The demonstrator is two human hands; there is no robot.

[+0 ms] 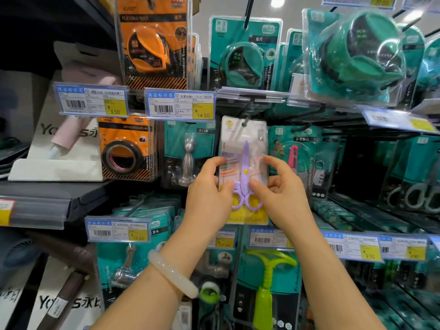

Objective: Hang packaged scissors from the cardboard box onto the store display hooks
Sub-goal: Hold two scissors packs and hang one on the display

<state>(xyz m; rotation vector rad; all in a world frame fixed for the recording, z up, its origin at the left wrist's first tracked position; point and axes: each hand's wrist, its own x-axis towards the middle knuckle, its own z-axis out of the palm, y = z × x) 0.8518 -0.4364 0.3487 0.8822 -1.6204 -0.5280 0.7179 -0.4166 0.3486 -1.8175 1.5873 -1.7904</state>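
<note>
Head view: the purple scissors pack (pixel 243 172) hangs with its hole at the black display hook (pixel 246 108). If the hole is not fully on, the pack may slip off when released. The left hand (pixel 209 194) and right hand (pixel 282 189) pinch its side edges, fingers curled.
</note>
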